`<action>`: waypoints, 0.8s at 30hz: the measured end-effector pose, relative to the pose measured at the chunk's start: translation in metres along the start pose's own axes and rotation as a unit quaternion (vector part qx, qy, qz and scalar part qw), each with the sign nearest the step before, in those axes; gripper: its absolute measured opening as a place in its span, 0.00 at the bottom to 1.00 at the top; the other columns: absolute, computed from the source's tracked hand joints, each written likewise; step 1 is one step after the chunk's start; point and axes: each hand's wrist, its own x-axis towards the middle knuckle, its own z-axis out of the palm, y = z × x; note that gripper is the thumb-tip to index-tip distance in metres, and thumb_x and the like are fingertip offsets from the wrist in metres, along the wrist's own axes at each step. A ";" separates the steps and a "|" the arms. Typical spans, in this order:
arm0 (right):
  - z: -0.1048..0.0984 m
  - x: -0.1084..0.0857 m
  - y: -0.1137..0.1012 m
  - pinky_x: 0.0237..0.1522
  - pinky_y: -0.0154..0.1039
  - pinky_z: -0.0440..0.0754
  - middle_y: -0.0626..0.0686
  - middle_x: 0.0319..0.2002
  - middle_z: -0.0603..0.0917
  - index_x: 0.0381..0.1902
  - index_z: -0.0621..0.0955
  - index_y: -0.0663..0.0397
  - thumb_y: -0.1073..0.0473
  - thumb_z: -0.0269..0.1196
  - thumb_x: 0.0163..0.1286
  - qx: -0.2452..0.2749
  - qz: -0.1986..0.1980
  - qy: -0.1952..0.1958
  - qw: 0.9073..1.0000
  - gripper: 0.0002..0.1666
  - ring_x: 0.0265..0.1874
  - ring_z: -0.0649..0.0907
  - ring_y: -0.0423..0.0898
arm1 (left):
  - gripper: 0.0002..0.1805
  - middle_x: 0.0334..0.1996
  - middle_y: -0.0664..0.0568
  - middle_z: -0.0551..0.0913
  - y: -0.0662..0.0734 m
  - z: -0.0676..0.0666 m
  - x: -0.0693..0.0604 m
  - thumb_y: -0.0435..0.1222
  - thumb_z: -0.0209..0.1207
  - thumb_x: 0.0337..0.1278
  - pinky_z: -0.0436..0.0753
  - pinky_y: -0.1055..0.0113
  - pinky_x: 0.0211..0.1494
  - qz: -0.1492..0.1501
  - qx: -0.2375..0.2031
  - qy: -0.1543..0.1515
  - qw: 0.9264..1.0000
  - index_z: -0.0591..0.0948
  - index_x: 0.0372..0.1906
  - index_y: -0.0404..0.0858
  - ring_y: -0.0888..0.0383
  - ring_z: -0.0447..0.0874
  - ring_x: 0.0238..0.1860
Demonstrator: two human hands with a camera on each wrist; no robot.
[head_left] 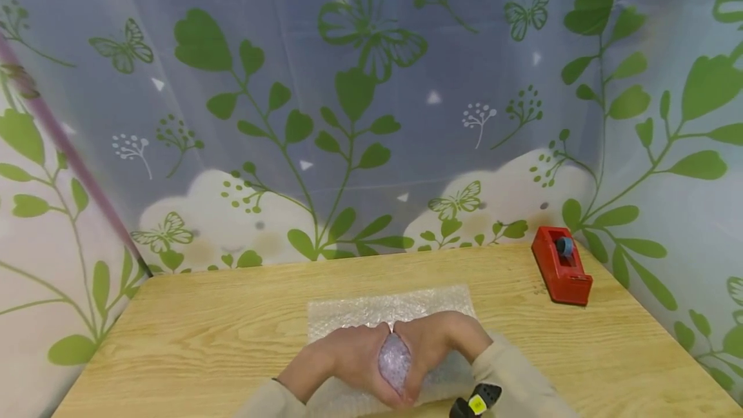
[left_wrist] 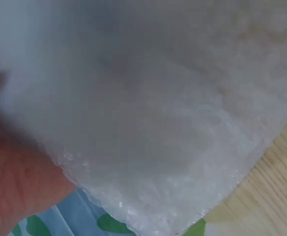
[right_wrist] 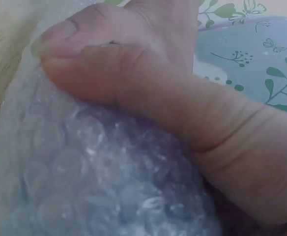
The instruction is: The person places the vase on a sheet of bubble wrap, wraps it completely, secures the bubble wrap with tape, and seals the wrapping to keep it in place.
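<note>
A sheet of clear bubble wrap (head_left: 400,302) lies on the wooden table in the head view. My left hand (head_left: 360,360) and right hand (head_left: 429,347) meet over it, with a rounded part of the wrap bulging between them. In the right wrist view, the right thumb (right_wrist: 133,83) and fingers grip the bubble wrap (right_wrist: 109,167) near its edge. Close to the lens in the left wrist view, bubble wrap (left_wrist: 173,142) fills most of the picture, blurred. Part of a hand (left_wrist: 25,182) holds it at the left. Whether anything is inside the wrap cannot be told.
A red tape dispenser (head_left: 562,266) with a roll of tape stands at the table's back right. Behind the wooden table (head_left: 220,315) hangs a curtain (head_left: 278,82) with green leaves and butterflies. A black strap with a yellow label (head_left: 477,404) is at the right wrist.
</note>
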 end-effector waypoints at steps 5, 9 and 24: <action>-0.003 0.003 0.001 0.49 0.30 0.70 0.35 0.41 0.77 0.50 0.74 0.40 0.62 0.77 0.42 0.019 0.004 -0.026 0.999 0.37 0.42 0.74 0.32 | 0.37 0.27 0.64 0.73 -0.004 -0.002 0.001 0.63 0.72 0.24 0.74 0.71 0.28 0.021 -0.025 -0.014 0.999 0.71 0.41 0.47 0.67 0.74 0.26; -0.004 0.003 0.003 0.51 0.30 0.69 0.36 0.42 0.77 0.51 0.74 0.39 0.61 0.76 0.42 0.039 0.011 -0.039 0.998 0.37 0.43 0.75 0.33 | 0.34 0.27 0.65 0.74 -0.006 -0.002 0.003 0.62 0.72 0.26 0.75 0.71 0.28 0.033 -0.052 -0.025 0.998 0.73 0.41 0.49 0.67 0.74 0.27; -0.006 0.006 0.013 0.48 0.31 0.72 0.39 0.41 0.80 0.47 0.76 0.40 0.57 0.74 0.45 0.066 0.012 -0.061 0.996 0.29 0.42 0.77 0.35 | 0.22 0.26 0.65 0.77 -0.009 -0.004 0.007 0.54 0.72 0.33 0.76 0.72 0.27 0.056 -0.103 -0.069 0.991 0.75 0.33 0.52 0.68 0.74 0.25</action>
